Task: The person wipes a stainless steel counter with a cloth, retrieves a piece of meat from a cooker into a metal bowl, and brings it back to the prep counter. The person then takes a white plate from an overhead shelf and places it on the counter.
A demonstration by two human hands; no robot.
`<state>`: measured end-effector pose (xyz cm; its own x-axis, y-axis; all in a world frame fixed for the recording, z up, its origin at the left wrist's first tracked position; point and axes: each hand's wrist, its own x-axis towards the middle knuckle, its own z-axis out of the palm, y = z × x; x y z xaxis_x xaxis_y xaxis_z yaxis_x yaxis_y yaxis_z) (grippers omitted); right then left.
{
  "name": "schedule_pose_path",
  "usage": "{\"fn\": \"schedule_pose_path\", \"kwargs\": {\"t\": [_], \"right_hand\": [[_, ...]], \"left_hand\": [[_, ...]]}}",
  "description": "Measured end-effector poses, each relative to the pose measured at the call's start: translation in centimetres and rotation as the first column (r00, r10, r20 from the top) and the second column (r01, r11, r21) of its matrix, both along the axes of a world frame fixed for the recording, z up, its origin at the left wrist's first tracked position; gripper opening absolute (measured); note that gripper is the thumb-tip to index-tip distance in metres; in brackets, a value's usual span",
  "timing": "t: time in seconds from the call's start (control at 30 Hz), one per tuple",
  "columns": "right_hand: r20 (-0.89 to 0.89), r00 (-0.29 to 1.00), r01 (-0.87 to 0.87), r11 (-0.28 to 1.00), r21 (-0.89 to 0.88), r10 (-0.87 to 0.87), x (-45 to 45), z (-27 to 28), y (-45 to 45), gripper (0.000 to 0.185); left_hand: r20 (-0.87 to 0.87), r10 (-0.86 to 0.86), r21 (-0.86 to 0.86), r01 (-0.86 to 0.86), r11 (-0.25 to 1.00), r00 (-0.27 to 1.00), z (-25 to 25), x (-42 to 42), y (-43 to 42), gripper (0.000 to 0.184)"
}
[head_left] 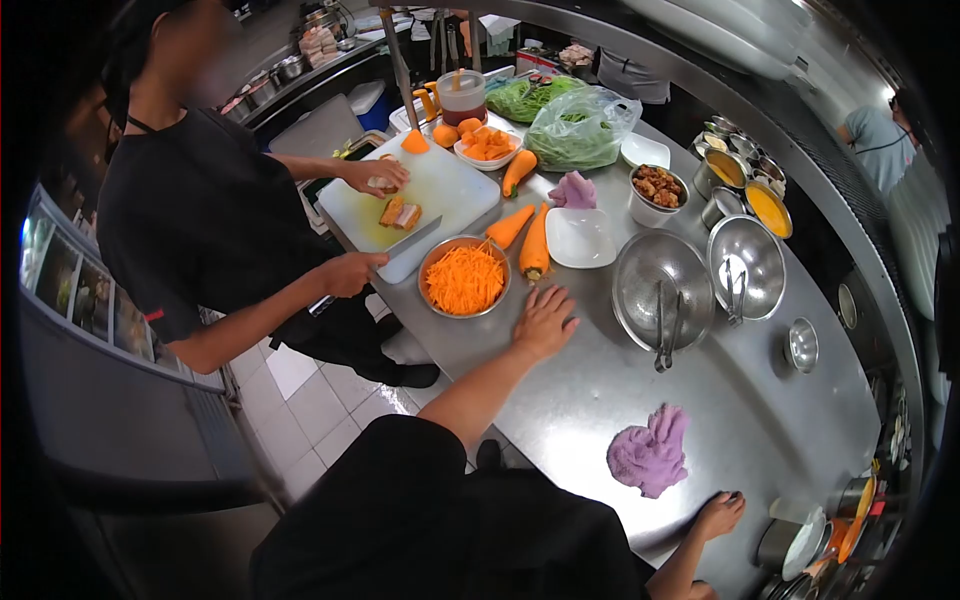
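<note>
My left hand (545, 322) lies flat on the steel table, fingers spread and holding nothing. Just beyond its fingertips is a whole carrot (535, 248), with a shorter carrot piece (510, 227) beside it. To its left stands a metal bowl of shredded carrot (464, 281). My right hand (720, 515) rests on the table at the lower right, empty, its fingers loosely bent. A crumpled purple cloth (650, 452) lies on the table between my two hands, touched by neither.
At left, a co-worker holds a knife (413, 236) over a cutting board (455, 190) with pieces of meat (400, 213). Steel bowls (640, 318) with tongs (668, 325), a white dish (581, 239) and a bag of greens (582, 128) occupy the far side. Pots (787, 548) stand lower right.
</note>
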<state>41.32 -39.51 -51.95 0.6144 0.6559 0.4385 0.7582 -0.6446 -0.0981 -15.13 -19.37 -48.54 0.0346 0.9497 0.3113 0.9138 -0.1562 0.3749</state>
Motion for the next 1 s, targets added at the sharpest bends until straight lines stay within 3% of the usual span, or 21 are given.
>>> {"fn": "schedule_pose_path", "kwargs": {"t": [1.0], "right_hand": [[0.009,1.000,-0.017,1.000,0.014,0.017,0.1,0.0,0.1,0.037]], "left_hand": [[0.012,0.001,0.012,-0.001,1.000,1.000,0.0,0.0,0.0,0.043]]}}
